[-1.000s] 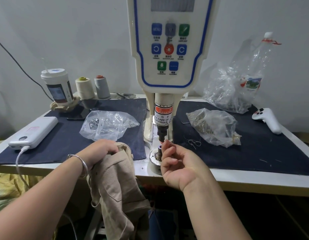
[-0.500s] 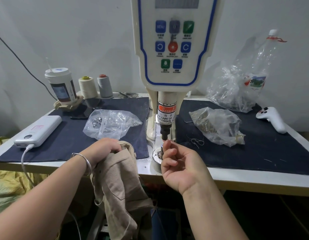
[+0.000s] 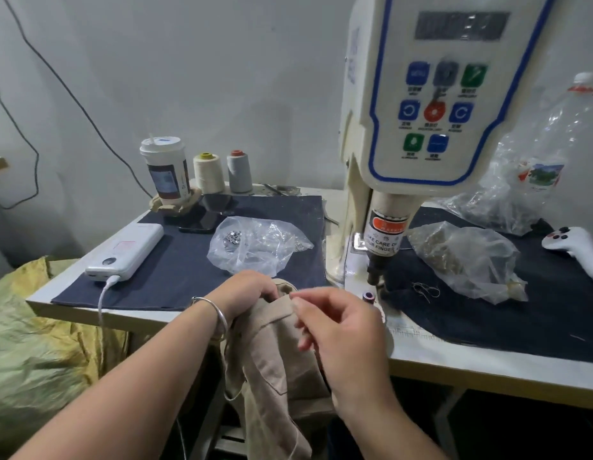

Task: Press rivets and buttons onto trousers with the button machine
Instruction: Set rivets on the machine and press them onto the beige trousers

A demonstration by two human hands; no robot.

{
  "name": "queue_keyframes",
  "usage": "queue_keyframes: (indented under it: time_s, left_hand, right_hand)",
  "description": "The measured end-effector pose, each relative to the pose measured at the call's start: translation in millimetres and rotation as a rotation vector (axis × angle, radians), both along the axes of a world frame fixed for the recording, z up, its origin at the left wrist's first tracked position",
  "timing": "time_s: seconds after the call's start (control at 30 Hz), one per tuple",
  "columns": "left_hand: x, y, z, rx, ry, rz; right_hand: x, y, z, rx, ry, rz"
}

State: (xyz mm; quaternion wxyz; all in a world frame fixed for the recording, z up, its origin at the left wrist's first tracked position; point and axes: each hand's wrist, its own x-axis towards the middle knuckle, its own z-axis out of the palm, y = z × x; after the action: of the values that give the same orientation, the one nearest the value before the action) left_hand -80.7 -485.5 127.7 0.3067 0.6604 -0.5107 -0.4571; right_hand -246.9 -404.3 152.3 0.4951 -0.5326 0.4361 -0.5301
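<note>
Beige trousers [image 3: 272,366] hang over the table's front edge. My left hand [image 3: 245,293] grips their top edge, with a silver bangle on the wrist. My right hand [image 3: 335,323] has its fingers curled against the same top edge of the trousers, just right of the left hand; whether it pinches the cloth or something small is unclear. The button machine [image 3: 431,104] stands at the right, its punch [image 3: 375,270] hanging above the lower die [image 3: 368,297], which carries a small purple-rimmed piece. A clear bag of silver buttons [image 3: 255,247] lies behind my left hand.
A second bag of brass parts [image 3: 467,260] lies right of the punch on the dark mat [image 3: 189,260]. A power bank [image 3: 126,254], a cup [image 3: 165,171], two thread cones [image 3: 218,172], a white controller [image 3: 574,250] and a plastic bottle [image 3: 554,154] also stand on the table.
My right hand has left the lower die and moved left to the trousers' top edge. The die is now uncovered. My left hand keeps its hold; the view has swung left.
</note>
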Motion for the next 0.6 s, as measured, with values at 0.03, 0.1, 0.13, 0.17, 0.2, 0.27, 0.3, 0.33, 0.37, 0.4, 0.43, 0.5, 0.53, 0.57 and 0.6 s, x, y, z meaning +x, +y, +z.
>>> queue_keyframes:
  time_s: [0.03,0.1,0.13,0.17,0.2,0.27,0.3,0.33,0.37,0.4,0.43,0.5,0.53,0.57,0.6]
  left_hand:
    - [3,-1,-1,-0.006,0.009,0.011]
    - [5,-1,-5,-0.026,0.091,0.041]
    - [5,0,-6,-0.035,0.127,0.048]
    - [5,0,-6,-0.044,0.137,0.041]
    - [5,0,-6,-0.053,0.131,0.023]
    - [9,-4,-10,-0.059,0.128,-0.003]
    - [11,-6,-13,-0.059,0.124,-0.009]
    - [11,-8,-13,-0.064,0.119,-0.009]
    - [13,-11,-17,-0.071,0.13,-0.008]
    - [13,-12,-18,-0.081,0.143,-0.001]
    - [13,-15,-21,-0.089,0.151,0.002]
    - [15,-19,-24,-0.101,0.11,0.001]
    - [16,-20,-24,-0.091,0.086,-0.005]
    - [16,-23,-25,-0.082,0.077,-0.003]
    - [16,-23,-23,-0.075,0.055,-0.009]
  right_hand:
    - [17,-17,5,-0.146,0.165,-0.007]
    - [50,-61,14,-0.337,0.494,-0.044]
    - [67,-86,17,-0.385,0.662,-0.034]
    - [83,-110,17,-0.408,0.824,-0.003]
    - [99,-132,15,-0.415,0.985,0.039]
    - [126,-163,7,-0.393,1.27,0.127]
    - [136,-174,3,-0.366,1.37,0.161]
    - [144,-182,-1,-0.334,1.437,0.176]
    - [150,-188,-4,-0.302,1.474,0.17]
    - [154,-193,-5,-0.278,1.486,0.151]
    - [157,-195,-6,-0.268,1.488,0.128]
    - [159,-197,-5,-0.275,1.51,0.097]
    - [160,-198,-4,-0.28,1.52,0.095]
    - [160,-198,-3,-0.279,1.526,0.098]
    - [160,-198,-2,-0.275,1.534,0.104]
